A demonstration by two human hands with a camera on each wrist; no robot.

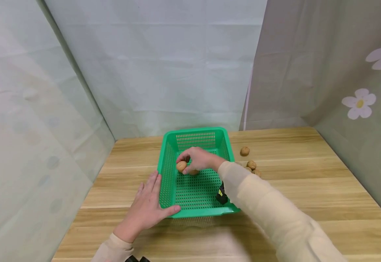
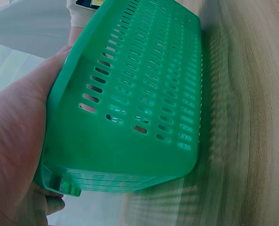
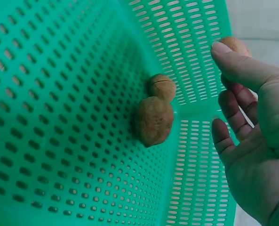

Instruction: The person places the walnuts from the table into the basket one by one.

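My right hand is over the green plastic basket, pinching a walnut between thumb and index finger. That walnut shows behind the thumb tip in the right wrist view, while the other fingers are loosely bent. Two more walnuts lie on the basket's perforated floor, a smaller walnut touching a larger walnut. At the basket's near left corner, my left hand rests on the rim with fingers extended along the left side and thumb on the front edge. The left wrist view shows its palm against the rim.
Several walnuts sit on the wooden table just right of the basket, partly behind the right sleeve. Another walnut lies farther back. Pale curtains hang behind and along both sides of the table.
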